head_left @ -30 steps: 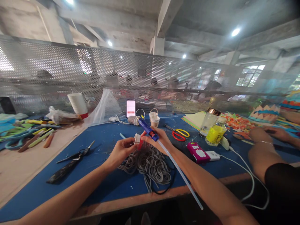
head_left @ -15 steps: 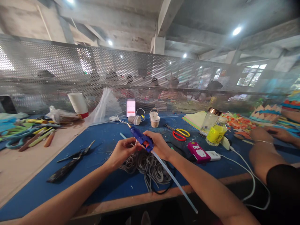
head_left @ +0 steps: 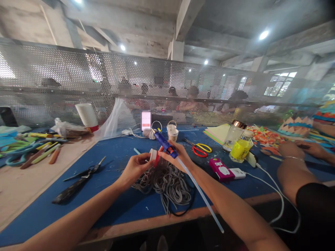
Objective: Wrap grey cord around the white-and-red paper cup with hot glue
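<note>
My left hand [head_left: 137, 167] is closed round a small white paper cup [head_left: 153, 154] with a red band, tipped on its side. In my right hand [head_left: 180, 153] is a blue hot glue gun [head_left: 164, 142], its nozzle pointing up and away to the left. A long translucent glue stick [head_left: 200, 193] runs out of its back, down past my right forearm. The right fingertips are close to the cup's red band; whether they touch it I cannot tell. Below both hands lies a tangled bundle of grey cord [head_left: 170, 184] on the blue table mat [head_left: 104, 209].
Black-handled scissors [head_left: 78, 181] lie at left, red-and-yellow scissors [head_left: 200, 148] at right. Behind stand a small handled basket [head_left: 172, 133], a phone [head_left: 146, 120] and stacked paper cups [head_left: 86, 115]. A purple power bank [head_left: 222, 170], a bottle [head_left: 240, 150] and a co-worker's arm [head_left: 290, 170] are at right.
The glue gun has moved slightly right and up with my right hand. The paper cup, hidden behind the gun and fingers before, now shows in my left hand.
</note>
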A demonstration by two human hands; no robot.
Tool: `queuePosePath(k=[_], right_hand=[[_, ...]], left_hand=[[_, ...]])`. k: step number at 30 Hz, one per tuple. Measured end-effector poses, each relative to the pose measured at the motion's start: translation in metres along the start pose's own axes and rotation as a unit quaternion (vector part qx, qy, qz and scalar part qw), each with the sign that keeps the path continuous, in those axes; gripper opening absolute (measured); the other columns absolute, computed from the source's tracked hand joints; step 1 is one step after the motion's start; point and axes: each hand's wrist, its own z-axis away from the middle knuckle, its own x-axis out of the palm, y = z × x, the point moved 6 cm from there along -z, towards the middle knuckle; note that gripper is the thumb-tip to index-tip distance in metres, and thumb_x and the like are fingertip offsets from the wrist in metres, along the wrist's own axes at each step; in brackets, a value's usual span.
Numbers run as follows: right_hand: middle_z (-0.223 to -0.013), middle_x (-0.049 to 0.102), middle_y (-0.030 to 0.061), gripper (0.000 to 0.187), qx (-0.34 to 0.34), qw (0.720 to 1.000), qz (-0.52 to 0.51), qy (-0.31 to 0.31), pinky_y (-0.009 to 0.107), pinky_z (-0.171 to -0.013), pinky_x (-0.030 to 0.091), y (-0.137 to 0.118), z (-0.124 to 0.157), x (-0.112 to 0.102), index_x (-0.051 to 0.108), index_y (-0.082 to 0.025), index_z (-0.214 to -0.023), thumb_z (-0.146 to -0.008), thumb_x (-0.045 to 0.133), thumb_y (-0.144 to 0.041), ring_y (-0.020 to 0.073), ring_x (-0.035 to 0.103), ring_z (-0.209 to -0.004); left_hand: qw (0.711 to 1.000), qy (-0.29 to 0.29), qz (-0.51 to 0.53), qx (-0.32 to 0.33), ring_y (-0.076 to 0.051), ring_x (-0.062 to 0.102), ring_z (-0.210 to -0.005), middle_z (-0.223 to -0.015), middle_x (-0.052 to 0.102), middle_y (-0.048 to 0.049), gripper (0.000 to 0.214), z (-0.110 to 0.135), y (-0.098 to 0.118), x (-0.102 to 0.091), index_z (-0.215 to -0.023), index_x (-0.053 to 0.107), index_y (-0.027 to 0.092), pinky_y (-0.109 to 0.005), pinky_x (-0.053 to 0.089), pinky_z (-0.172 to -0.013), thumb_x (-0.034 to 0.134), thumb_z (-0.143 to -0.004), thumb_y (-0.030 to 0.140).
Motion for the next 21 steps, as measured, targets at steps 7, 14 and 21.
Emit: queuePosePath(k=[7, 14, 21], right_hand=[[-0.076, 0.060, 0.0004, 0.020, 0.008, 1.000, 0.011, 0.010, 0.026, -0.066, 0.043, 0.0029, -0.0011, -0.0020, 0.065, -0.017, -0.087, -0.081, 0.064, -0.036, 0.0117, 0.052, -0.067], [-0.077, 0.061, 0.0009, 0.021, 0.012, 1.000, 0.027, 0.008, 0.026, -0.066, 0.043, 0.0046, -0.0030, -0.0053, 0.063, -0.017, -0.085, -0.080, 0.064, -0.038, 0.0119, 0.053, -0.067], [-0.078, 0.062, 0.0008, 0.020, 0.014, 0.999, 0.035, 0.023, 0.027, -0.067, 0.043, 0.0095, -0.0029, -0.0062, 0.061, -0.017, -0.085, -0.081, 0.062, -0.037, 0.0123, 0.054, -0.068]], left_hand=[[1.000, -0.002, 0.008, -0.005, -0.019, 0.066, -0.073, -0.086, 0.075, -0.0051, 0.035, 0.0017, 0.0019, 0.0004, -0.100, 0.074, 0.015, -0.025, 0.050, -0.068, 0.073, -0.075, 0.039], [1.000, -0.011, 0.015, -0.008, -0.019, 0.066, -0.071, -0.084, 0.075, -0.0055, 0.034, 0.0008, 0.0012, 0.0009, -0.098, 0.075, 0.015, -0.026, 0.050, -0.068, 0.074, -0.074, 0.039], [0.999, -0.014, 0.041, -0.010, -0.017, 0.064, -0.069, -0.081, 0.074, -0.0035, 0.029, 0.0011, 0.0017, 0.0015, -0.093, 0.076, 0.015, -0.024, 0.048, -0.067, 0.076, -0.072, 0.036]])
